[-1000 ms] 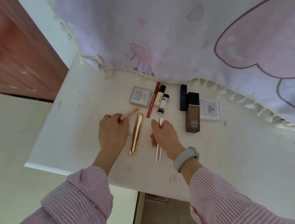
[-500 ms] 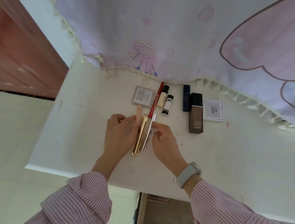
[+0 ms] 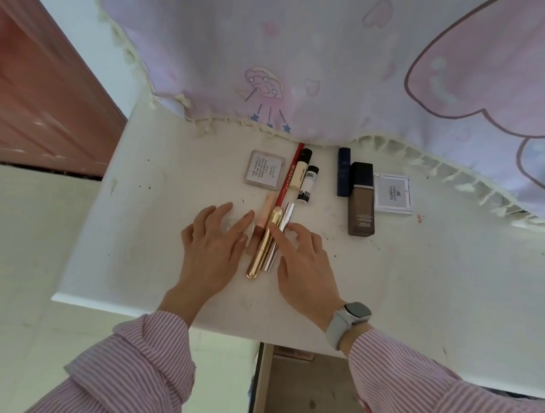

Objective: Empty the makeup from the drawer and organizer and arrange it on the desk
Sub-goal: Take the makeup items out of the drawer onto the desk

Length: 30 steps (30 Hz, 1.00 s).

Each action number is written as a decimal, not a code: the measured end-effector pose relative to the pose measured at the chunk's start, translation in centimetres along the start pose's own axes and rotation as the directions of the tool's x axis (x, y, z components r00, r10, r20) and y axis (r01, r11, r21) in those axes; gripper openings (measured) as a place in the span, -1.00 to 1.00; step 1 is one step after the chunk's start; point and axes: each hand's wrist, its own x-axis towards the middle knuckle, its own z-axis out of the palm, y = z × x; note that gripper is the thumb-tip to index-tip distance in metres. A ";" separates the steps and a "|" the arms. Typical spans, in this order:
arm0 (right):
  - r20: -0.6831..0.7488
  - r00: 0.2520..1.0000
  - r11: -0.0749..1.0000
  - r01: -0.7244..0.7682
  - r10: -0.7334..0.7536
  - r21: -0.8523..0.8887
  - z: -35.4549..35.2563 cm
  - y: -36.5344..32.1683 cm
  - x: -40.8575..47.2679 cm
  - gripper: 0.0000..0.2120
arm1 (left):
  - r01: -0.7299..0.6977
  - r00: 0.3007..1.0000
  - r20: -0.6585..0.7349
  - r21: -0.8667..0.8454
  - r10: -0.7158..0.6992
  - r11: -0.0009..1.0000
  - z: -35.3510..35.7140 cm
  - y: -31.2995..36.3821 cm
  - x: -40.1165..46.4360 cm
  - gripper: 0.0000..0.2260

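Both hands, left (image 3: 214, 250) and right (image 3: 305, 265), fingers straight, press three tubes (image 3: 265, 239) together on the desk (image 3: 156, 243); best squeezed evenly to keep them parallel.

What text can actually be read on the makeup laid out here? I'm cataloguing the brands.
"MINSHZEE", roughly, in white letters along the red pencil; the last letters are unclear.
Square compact: script logo and small lines, too blurred to read.
Small white tube: black lettering, not legible.
Clear-cased compact: label text too small to read.
Brown foundation bottle: tiny print, unreadable.
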 end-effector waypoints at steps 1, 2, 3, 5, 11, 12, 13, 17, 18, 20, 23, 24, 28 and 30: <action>0.001 1.000 1.000 0.001 -0.001 -0.002 0.0 -0.1 0.1 -0.50 | -0.012 1.000 0.000 0.019 0.012 1.000 0.0 -0.3 0.0 -0.53; -0.002 1.000 1.000 0.004 -0.005 -0.007 0.0 -0.1 0.2 -0.50 | -0.023 1.000 0.001 0.023 0.023 0.999 0.0 -0.4 0.1 -0.55; -0.005 1.000 1.000 0.006 -0.006 -0.011 0.1 -0.2 0.3 -0.49 | -0.032 0.999 0.000 0.016 0.032 0.999 0.0 -0.3 0.1 -0.55; -0.014 1.000 1.000 0.007 -0.007 -0.006 0.2 -0.1 0.3 -0.48 | -0.058 0.998 -0.003 0.002 0.058 0.998 0.2 -0.1 -0.3 -0.56; -0.049 0.999 0.991 0.017 -0.010 0.136 0.3 1.1 -1.8 -0.54 | -0.064 0.978 -0.202 -0.072 0.048 0.995 0.8 0.7 -2.6 -0.61; -0.064 0.998 0.984 0.020 -0.009 0.175 0.2 1.4 -2.7 -0.56 | -0.078 0.960 -0.276 -0.092 0.050 0.993 0.7 1.0 -3.3 -0.64; -0.077 0.997 0.979 0.026 -0.010 0.204 0.2 1.8 -3.7 -0.58 | -0.110 0.937 -0.343 -0.104 0.068 0.988 0.7 1.5 -4.1 -0.66; -0.104 0.994 0.970 0.069 -0.046 0.235 1.3 4.2 -9.9 -0.67 | -0.317 0.881 -0.414 -0.159 0.228 0.935 2.1 5.0 -9.5 -0.75; -0.105 0.993 0.970 0.070 -0.046 0.234 1.7 5.1 -11.6 -0.66 | -0.360 0.881 -0.387 -0.178 0.271 0.916 2.8 5.9 -11.0 -0.77; -0.066 0.997 0.976 0.054 -0.041 0.212 2.8 6.9 -14.9 -0.66 | -0.414 0.894 -0.283 -0.231 0.346 0.881 4.5 7.6 -14.0 -0.79; 0.032 0.999 0.982 -0.023 0.017 0.185 4.8 9.8 -19.4 -0.68 | -0.406 0.913 -0.067 -0.268 0.403 0.874 7.8 9.7 -17.4 -0.79; 0.082 0.995 0.981 -0.074 0.060 0.179 5.4 10.8 -20.5 -0.66 | -0.376 0.919 0.018 -0.255 0.393 0.891 8.7 10.4 -18.0 -0.77; 0.228 0.939 0.953 -0.286 0.258 0.097 7.5 14.5 -22.6 -0.66 | -0.133 0.932 0.342 0.011 0.122 0.991 11.8 12.8 -17.7 -0.47; 0.231 0.931 0.948 -0.307 0.282 0.080 8.2 15.7 -22.4 -0.62 | -0.071 0.925 0.378 0.090 0.032 0.993 13.2 13.3 -16.8 -0.35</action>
